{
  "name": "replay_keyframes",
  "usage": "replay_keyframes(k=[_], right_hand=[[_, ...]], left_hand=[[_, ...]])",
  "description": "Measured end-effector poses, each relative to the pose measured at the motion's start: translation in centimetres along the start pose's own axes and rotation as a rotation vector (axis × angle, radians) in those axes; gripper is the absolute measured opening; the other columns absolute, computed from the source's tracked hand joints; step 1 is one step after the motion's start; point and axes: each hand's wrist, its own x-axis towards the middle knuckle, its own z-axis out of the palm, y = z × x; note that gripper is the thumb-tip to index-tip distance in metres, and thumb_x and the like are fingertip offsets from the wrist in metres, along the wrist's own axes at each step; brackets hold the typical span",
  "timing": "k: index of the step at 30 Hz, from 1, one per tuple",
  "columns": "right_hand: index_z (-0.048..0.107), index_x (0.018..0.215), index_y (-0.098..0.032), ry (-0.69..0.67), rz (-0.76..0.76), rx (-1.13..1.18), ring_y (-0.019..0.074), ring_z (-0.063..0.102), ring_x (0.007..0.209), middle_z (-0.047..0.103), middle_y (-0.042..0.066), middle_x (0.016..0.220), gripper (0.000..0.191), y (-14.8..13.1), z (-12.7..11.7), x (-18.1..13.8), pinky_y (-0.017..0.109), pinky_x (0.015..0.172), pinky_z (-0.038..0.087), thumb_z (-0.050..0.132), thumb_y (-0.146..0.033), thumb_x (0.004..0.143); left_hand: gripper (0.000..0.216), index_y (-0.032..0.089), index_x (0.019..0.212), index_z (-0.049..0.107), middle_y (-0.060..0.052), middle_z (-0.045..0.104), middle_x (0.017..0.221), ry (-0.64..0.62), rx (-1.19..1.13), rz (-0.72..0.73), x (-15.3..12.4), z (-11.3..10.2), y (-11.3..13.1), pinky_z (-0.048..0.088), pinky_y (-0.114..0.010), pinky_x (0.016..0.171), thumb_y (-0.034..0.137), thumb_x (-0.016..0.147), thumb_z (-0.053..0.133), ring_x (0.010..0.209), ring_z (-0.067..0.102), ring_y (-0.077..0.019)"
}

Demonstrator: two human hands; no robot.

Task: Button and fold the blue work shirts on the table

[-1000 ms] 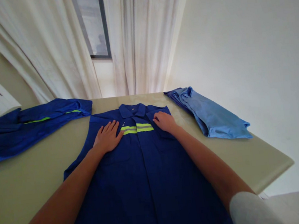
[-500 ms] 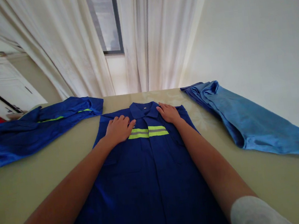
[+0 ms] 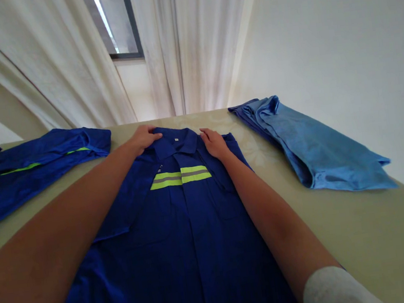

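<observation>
A dark blue work jacket [image 3: 174, 223] lies front up before me, collar at the far end and a yellow-green and grey reflective band across its chest. My left hand [image 3: 144, 139] is closed on the cloth at its left shoulder, beside the collar, with the thumb on top. My right hand [image 3: 214, 143] grips the opposite shoulder close to the collar, its fingertips partly hidden at the far edge. The left sleeve is folded inward over the jacket's front, below my left forearm.
Another dark blue garment with yellow-green trim [image 3: 40, 156] lies to the left. Folded light blue clothing [image 3: 326, 146] rests at the right, with darker cloth beneath its far end. All lie on a pale patterned cover [image 3: 362, 230]. Behind are curtains [image 3: 159, 43], a window and a wall.
Both hands have moved from flat on the jacket's chest to its shoulders by the collar and closed on the cloth. The left sleeve now lies across the front. The view has shifted right.
</observation>
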Motion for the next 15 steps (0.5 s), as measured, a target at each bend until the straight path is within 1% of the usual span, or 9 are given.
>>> replay_keyframes(k=[2, 3, 5, 7, 10, 11, 12, 13, 15], right_hand=[[0.064, 0.141, -0.021, 0.085, 0.054, 0.124, 0.0222, 0.065, 0.125, 0.074, 0.009, 0.130, 0.051, 0.5, -0.2, 0.1, 0.039, 0.112, 0.046, 0.024, -0.037, 0.112], [0.064, 0.139, -0.021, 0.131, 0.083, 0.182, 0.0206, 0.066, 0.122, 0.075, 0.009, 0.126, 0.053, 0.6, -0.4, 0.1, 0.037, 0.111, 0.047, 0.021, -0.035, 0.112], [0.065, 0.137, -0.019, 0.213, 0.127, 0.278, 0.0193, 0.068, 0.119, 0.075, 0.009, 0.122, 0.056, 0.8, -0.9, 0.1, 0.036, 0.109, 0.049, 0.018, -0.033, 0.110], [0.066, 0.135, -0.016, 0.289, 0.129, 0.340, 0.0202, 0.068, 0.117, 0.075, 0.012, 0.120, 0.056, 0.4, -1.5, 0.1, 0.036, 0.108, 0.049, 0.020, -0.032, 0.108], [0.068, 0.133, -0.015, 0.393, 0.103, 0.347, 0.0225, 0.069, 0.115, 0.075, 0.014, 0.117, 0.054, -1.2, -2.9, -0.1, 0.037, 0.105, 0.050, 0.024, -0.033, 0.107], [0.068, 0.134, -0.016, 0.399, 0.092, 0.328, 0.0228, 0.069, 0.114, 0.075, 0.013, 0.117, 0.054, -1.9, -3.4, -0.4, 0.037, 0.104, 0.051, 0.024, -0.034, 0.108], [0.067, 0.135, -0.017, 0.378, 0.066, 0.302, 0.0229, 0.068, 0.114, 0.075, 0.013, 0.118, 0.053, -2.6, -3.9, -0.9, 0.037, 0.104, 0.051, 0.025, -0.036, 0.109], [0.068, 0.135, -0.018, 0.325, 0.013, 0.266, 0.0229, 0.067, 0.116, 0.075, 0.013, 0.120, 0.052, -3.4, -4.3, -1.6, 0.037, 0.104, 0.050, 0.027, -0.037, 0.109], [0.067, 0.137, -0.021, 0.134, -0.166, 0.153, 0.0238, 0.063, 0.125, 0.072, 0.011, 0.131, 0.046, -4.7, -4.8, -3.6, 0.039, 0.111, 0.046, 0.038, -0.042, 0.109]], left_hand=[[0.030, 0.016, 0.108, 0.076, -0.010, 0.080, 0.106, 0.025, 0.023, 0.151, -2.0, -1.2, 0.9, 0.058, -0.040, 0.094, 0.034, 0.085, 0.072, 0.095, 0.074, -0.0241], [0.030, 0.018, 0.109, 0.077, -0.008, 0.080, 0.108, 0.054, 0.055, 0.254, -3.4, -1.8, 1.3, 0.057, -0.040, 0.098, 0.036, 0.087, 0.069, 0.099, 0.073, -0.0241], [0.031, 0.021, 0.112, 0.078, -0.006, 0.079, 0.117, 0.084, 0.128, 0.452, -6.9, -2.6, 1.7, 0.053, -0.041, 0.106, 0.039, 0.090, 0.065, 0.110, 0.071, -0.0245], [0.030, 0.025, 0.112, 0.079, -0.005, 0.077, 0.126, 0.037, 0.218, 0.590, -10.5, -2.8, 1.1, 0.048, -0.043, 0.113, 0.041, 0.094, 0.060, 0.120, 0.068, -0.0252], [0.032, 0.030, 0.113, 0.080, -0.004, 0.077, 0.127, -0.085, 0.410, 0.690, -14.5, -2.0, -1.4, 0.041, -0.050, 0.117, 0.030, 0.098, 0.051, 0.125, 0.066, -0.0259], [0.035, 0.030, 0.114, 0.080, -0.004, 0.077, 0.128, -0.100, 0.461, 0.707, -15.3, -1.7, -2.4, 0.040, -0.050, 0.116, 0.025, 0.098, 0.049, 0.126, 0.066, -0.0258], [0.038, 0.030, 0.115, 0.079, -0.004, 0.076, 0.129, -0.102, 0.499, 0.715, -15.8, -1.3, -3.3, 0.039, -0.050, 0.116, 0.020, 0.096, 0.047, 0.126, 0.065, -0.0254], [0.041, 0.030, 0.117, 0.078, -0.004, 0.076, 0.130, -0.098, 0.527, 0.714, -16.1, -1.0, -4.0, 0.039, -0.049, 0.115, 0.017, 0.094, 0.047, 0.127, 0.065, -0.0250], [0.046, 0.029, 0.124, 0.075, -0.005, 0.074, 0.132, -0.067, 0.571, 0.690, -16.4, -0.7, -4.9, 0.040, -0.047, 0.113, 0.014, 0.091, 0.047, 0.128, 0.064, -0.0252]])
